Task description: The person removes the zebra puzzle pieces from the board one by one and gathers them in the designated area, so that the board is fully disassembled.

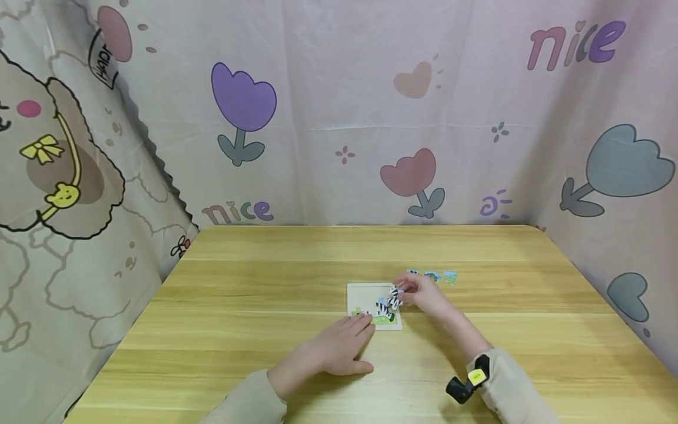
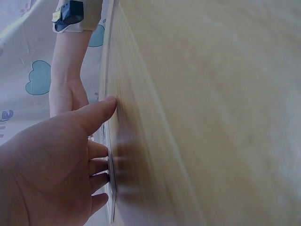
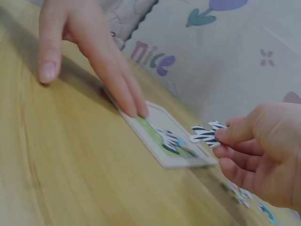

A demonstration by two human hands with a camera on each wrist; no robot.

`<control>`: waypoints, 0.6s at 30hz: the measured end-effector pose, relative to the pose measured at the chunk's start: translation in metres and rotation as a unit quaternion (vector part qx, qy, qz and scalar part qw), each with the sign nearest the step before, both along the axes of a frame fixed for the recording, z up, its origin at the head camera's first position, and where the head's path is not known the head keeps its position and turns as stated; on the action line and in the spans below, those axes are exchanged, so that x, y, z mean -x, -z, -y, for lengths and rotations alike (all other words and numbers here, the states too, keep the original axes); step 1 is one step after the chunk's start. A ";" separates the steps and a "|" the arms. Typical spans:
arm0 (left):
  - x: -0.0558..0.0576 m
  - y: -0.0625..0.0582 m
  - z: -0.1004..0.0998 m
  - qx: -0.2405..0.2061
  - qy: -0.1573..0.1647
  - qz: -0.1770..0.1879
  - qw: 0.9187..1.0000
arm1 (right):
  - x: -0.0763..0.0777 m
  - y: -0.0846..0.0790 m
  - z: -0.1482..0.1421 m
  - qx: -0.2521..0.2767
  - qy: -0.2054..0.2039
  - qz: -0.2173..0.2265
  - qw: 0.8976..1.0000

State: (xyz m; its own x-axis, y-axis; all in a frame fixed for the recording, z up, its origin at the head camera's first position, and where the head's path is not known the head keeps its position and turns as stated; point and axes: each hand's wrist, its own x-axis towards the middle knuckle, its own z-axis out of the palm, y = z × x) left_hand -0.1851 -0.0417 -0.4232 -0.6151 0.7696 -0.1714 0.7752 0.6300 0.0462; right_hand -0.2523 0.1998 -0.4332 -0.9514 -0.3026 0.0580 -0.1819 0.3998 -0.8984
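A square white puzzle tray [image 1: 365, 287] lies on the table, its lower part filled with green and zebra-striped pieces. My left hand [image 1: 343, 344] rests with straight fingers on the tray's lower left edge, thumb spread out on the tabletop. Between thumb and fingers my right hand [image 3: 263, 150] pinches a black-and-white striped puzzle piece [image 3: 207, 135]. In the head view that piece is over the tray's right side, close to the fitted zebra pieces [image 1: 385, 310]. The left wrist view shows the left fingertips [image 2: 99, 180] at the tray's edge.
Several loose puzzle pieces [image 1: 449, 278] lie in a row behind the right hand, partly covered by it. The wooden table [image 1: 254, 282] extends around the tray. Behind it hangs a printed curtain [image 1: 328, 88]. A small black camera [image 1: 459, 388] is strapped to the right wrist.
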 end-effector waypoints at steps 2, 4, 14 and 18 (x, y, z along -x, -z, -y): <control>-0.001 0.000 0.000 -0.001 0.000 0.000 1.000 | -0.003 -0.004 -0.006 -0.002 0.009 0.002 1.000; -0.001 0.000 0.000 -0.002 0.000 0.000 1.000 | -0.008 -0.011 -0.011 -0.004 0.014 0.000 1.000; -0.002 0.002 0.002 -0.011 0.006 -0.002 1.000 | -0.002 0.002 -0.054 0.019 0.059 0.012 0.998; -0.002 0.003 0.003 -0.013 0.008 -0.004 1.000 | -0.002 0.006 -0.064 0.005 0.090 0.026 0.996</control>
State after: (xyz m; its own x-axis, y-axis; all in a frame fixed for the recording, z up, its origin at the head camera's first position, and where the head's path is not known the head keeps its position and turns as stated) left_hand -0.1832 -0.0443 -0.4259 -0.6032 0.7839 -0.1470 0.7861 0.6155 0.0566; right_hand -0.2505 0.2643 -0.4388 -0.9918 -0.1271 0.0096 -0.0616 0.4120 -0.9091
